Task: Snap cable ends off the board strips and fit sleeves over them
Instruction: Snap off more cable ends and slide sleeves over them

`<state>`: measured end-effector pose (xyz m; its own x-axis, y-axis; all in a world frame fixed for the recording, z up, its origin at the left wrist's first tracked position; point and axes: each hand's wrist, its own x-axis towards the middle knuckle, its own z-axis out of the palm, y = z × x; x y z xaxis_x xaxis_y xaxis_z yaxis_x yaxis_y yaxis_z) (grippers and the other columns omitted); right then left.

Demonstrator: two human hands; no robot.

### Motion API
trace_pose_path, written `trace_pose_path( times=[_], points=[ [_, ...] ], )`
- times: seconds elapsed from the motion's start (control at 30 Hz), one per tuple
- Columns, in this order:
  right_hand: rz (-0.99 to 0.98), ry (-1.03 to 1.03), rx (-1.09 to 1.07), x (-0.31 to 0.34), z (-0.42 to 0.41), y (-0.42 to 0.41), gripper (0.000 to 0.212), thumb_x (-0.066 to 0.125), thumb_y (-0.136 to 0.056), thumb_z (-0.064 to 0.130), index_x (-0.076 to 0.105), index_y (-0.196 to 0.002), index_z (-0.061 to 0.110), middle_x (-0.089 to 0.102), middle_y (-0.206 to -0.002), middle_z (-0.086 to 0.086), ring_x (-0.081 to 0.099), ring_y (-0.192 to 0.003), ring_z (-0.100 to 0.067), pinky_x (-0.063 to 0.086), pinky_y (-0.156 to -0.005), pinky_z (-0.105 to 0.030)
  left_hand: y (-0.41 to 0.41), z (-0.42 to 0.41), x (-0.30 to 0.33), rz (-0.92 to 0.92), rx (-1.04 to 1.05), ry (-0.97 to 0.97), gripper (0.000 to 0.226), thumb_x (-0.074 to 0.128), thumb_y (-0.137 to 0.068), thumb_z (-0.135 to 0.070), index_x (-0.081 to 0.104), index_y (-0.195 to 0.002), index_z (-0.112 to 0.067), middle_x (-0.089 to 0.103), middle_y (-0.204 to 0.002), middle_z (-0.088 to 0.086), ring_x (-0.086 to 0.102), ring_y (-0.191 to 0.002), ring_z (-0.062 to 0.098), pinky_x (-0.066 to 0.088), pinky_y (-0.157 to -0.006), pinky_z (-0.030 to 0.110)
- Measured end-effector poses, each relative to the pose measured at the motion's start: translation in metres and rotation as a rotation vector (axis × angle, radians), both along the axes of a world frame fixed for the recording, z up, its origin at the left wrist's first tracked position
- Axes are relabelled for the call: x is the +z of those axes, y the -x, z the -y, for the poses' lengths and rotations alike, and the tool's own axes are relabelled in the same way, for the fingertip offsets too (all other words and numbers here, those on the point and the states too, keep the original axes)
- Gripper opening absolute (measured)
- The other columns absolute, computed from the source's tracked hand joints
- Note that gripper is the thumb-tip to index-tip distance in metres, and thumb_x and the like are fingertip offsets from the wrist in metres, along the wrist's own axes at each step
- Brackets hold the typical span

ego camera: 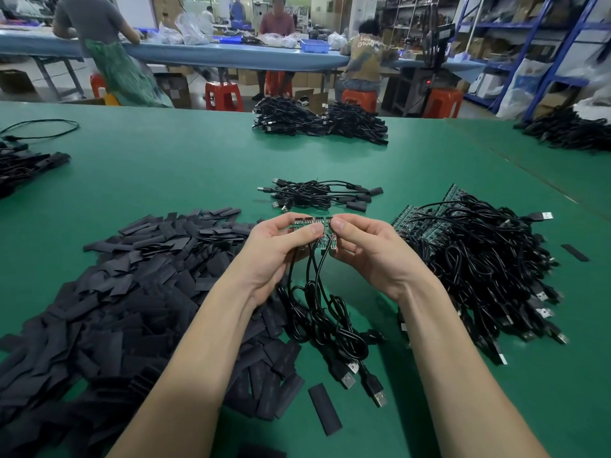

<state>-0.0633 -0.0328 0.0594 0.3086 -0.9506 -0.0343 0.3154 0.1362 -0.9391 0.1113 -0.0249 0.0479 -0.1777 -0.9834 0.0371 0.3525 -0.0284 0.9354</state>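
You hold one board strip [314,233] above the table [165,166], dead centre. Left hand [281,246] pinches its left part and right hand [360,249] pinches the right end piece, thumbs on top, a grip that looks set for bending one piece off. Its cables [317,302] hang toward 6 o'clock. Sleeves [132,292] lie heaped at 8 o'clock, uncut strips [463,246] at 3, finished cables [324,195] at 12: all seemingly placed for easy reach.
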Motion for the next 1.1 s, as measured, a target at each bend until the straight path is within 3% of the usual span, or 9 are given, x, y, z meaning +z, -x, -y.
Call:
trace_pose_path(
  times=[0.23, 0.37, 0.47, 0.53, 0.63, 0.73, 0.8, 0.93, 1.1],
  points=[
    [0.062, -0.042, 0.037, 0.002, -0.003, 0.002, 0.019, 0.071, -0.081, 0.014, 0.070, -0.096, 0.004, 0.071, -0.071, 0.002, 0.061, -0.058, -0.005, 0.055, -0.063, -0.021, 0.003, -0.001, 0.001, -0.052, -0.059, -0.048, 0.037, 0.075, -0.077, -0.016, 0.067, -0.111, -0.002, 0.073, -0.100, 0.012, 0.068, -0.083, 0.018, 0.056, -0.085, 0.026],
    [0.128, -0.106, 0.019, 0.004, -0.005, -0.002, 0.008, 0.071, -0.079, 0.013, 0.077, -0.084, 0.010, 0.074, -0.079, -0.002, 0.066, -0.065, -0.008, 0.058, -0.068, -0.022, 0.006, 0.001, -0.002, -0.159, -0.108, -0.073, 0.022, 0.080, -0.078, -0.012, 0.074, -0.098, -0.011, 0.075, -0.096, 0.007, 0.069, -0.081, 0.013, 0.057, -0.083, 0.022],
    [0.173, -0.131, -0.044, 0.009, -0.006, 0.002, 0.006, 0.074, -0.077, 0.014, 0.076, -0.082, 0.013, 0.073, -0.077, -0.001, 0.066, -0.062, -0.009, 0.058, -0.062, -0.021, 0.006, 0.004, -0.007, -0.175, -0.052, -0.063, 0.030, 0.086, -0.069, -0.017, 0.075, -0.097, -0.013, 0.076, -0.096, 0.006, 0.069, -0.082, 0.013, 0.057, -0.081, 0.024],
    [0.146, -0.103, -0.075, 0.014, -0.006, 0.010, 0.003, 0.075, -0.077, 0.015, 0.078, -0.078, 0.016, 0.071, -0.074, 0.001, 0.063, -0.056, -0.006, 0.056, -0.058, -0.020, 0.006, 0.006, -0.013, -0.046, 0.067, -0.028, 0.032, 0.085, -0.070, -0.019, 0.072, -0.099, -0.015, 0.077, -0.095, 0.005, 0.070, -0.084, 0.013, 0.053, -0.087, 0.030],
    [0.039, -0.087, -0.078, 0.021, -0.007, 0.016, 0.003, 0.079, -0.073, 0.017, 0.080, -0.076, 0.017, 0.070, -0.076, 0.001, 0.064, -0.060, -0.008, 0.057, -0.059, -0.019, 0.008, 0.005, -0.017, 0.469, 0.246, 0.185, 0.021, 0.085, -0.080, -0.024, 0.074, -0.097, -0.029, 0.077, -0.099, -0.009, 0.070, -0.097, 0.007, 0.052, -0.092, 0.029],
    [-0.052, -0.081, -0.076, 0.022, -0.006, 0.015, 0.014, 0.083, -0.065, 0.022, 0.081, -0.077, 0.017, 0.072, -0.079, 0.000, 0.067, -0.064, -0.011, 0.056, -0.061, -0.019, 0.017, 0.002, -0.020, 0.853, 0.539, 0.505, 0.026, 0.078, -0.084, -0.021, 0.070, -0.108, -0.024, 0.066, -0.111, -0.009, 0.061, -0.110, 0.010, 0.051, -0.094, 0.031],
    [-0.068, -0.085, -0.095, 0.021, -0.005, 0.015, 0.016, 0.084, -0.063, 0.024, 0.081, -0.077, 0.018, 0.072, -0.079, 0.001, 0.067, -0.064, -0.011, 0.056, -0.060, -0.018, 0.024, 0.000, -0.015, 0.739, 0.586, 0.569, 0.015, 0.070, -0.089, -0.011, 0.068, -0.101, -0.020, 0.067, -0.103, -0.006, 0.064, -0.100, 0.010, 0.054, -0.087, 0.028],
    [-0.063, -0.124, -0.176, 0.017, -0.003, 0.016, 0.018, 0.084, -0.065, 0.025, 0.081, -0.080, 0.017, 0.071, -0.078, 0.002, 0.063, -0.059, -0.009, 0.053, -0.055, -0.017, 0.038, -0.006, -0.005, 0.091, 0.193, 0.176, 0.008, 0.060, -0.099, -0.009, 0.067, -0.098, -0.012, 0.073, -0.087, 0.000, 0.069, -0.077, 0.012, 0.055, -0.070, 0.023],
    [-0.102, -0.117, -0.244, 0.013, 0.000, 0.015, 0.006, 0.082, -0.078, 0.019, 0.079, -0.083, 0.015, 0.068, -0.075, 0.002, 0.060, -0.056, -0.009, 0.052, -0.056, -0.017, 0.042, -0.012, -0.019, -0.051, 0.050, 0.012, 0.011, 0.062, -0.095, 0.002, 0.065, -0.101, -0.007, 0.075, -0.082, 0.006, 0.070, -0.072, 0.013, 0.056, -0.070, 0.020]
  ],
)
